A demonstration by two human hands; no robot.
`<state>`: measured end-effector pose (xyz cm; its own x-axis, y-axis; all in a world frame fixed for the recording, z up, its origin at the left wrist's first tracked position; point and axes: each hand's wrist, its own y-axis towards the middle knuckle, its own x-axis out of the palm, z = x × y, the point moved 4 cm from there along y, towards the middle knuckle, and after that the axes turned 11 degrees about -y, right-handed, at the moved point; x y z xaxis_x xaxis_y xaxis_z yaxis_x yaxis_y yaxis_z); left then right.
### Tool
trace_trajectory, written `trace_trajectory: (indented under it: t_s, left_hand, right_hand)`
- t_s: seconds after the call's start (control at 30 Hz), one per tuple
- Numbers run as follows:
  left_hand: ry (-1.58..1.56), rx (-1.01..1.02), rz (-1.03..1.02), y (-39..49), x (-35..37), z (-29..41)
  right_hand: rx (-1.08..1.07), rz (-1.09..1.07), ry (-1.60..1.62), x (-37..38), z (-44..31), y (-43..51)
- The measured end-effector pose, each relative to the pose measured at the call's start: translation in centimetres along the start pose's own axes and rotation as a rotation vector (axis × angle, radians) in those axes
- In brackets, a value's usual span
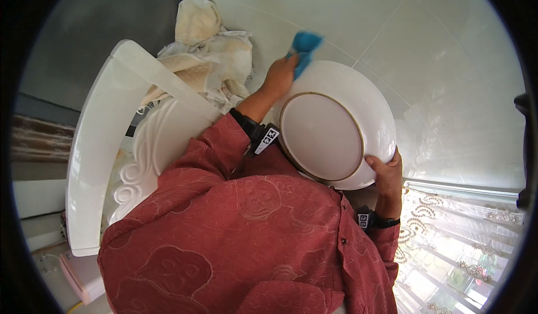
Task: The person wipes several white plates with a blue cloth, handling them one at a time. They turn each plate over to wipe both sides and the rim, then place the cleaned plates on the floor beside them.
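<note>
A large white ceramic dish (321,135) is tilted in front of my torso, its underside facing up. A brownish foot ring circles its base. My right hand (387,173) grips the dish at its right rim, thumb on the underside and the other fingers mostly hidden around the edge. At the dish's upper left edge, my left hand (281,76) is closed on a blue cloth (306,47), which is slightly blurred. Part of the cloth hangs down against the rim. The dish's inner face is out of sight.
A white plastic chair (90,145) with scrolled moulding stands at my left. Beyond it lie crumpled pale cloths (227,57) on the tiled floor (441,82). A patterned sheer curtain (445,246) hangs at lower right, and a pinkish box-like object (82,276) sits at lower left.
</note>
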<state>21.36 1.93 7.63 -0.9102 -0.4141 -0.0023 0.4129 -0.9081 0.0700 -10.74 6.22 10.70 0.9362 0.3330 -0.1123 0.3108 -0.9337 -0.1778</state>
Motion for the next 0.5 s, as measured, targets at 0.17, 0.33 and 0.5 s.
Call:
trace_trajectory:
  t_s: [0.17,0.33,0.5]
  left_hand:
    - [0.299,0.434,0.135,-4.1,1.0,0.2]
    - [0.499,0.882,-0.223,-8.9,6.5,7.6]
    - [0.472,0.970,-0.341,-7.0,7.1,8.9]
  right_hand:
    - [-0.007,0.006,0.009,-0.1,0.5,0.6]
    - [-0.030,-0.009,-0.022,0.3,0.2,0.1]
    - [-0.011,0.000,0.002,0.1,0.7,-0.9]
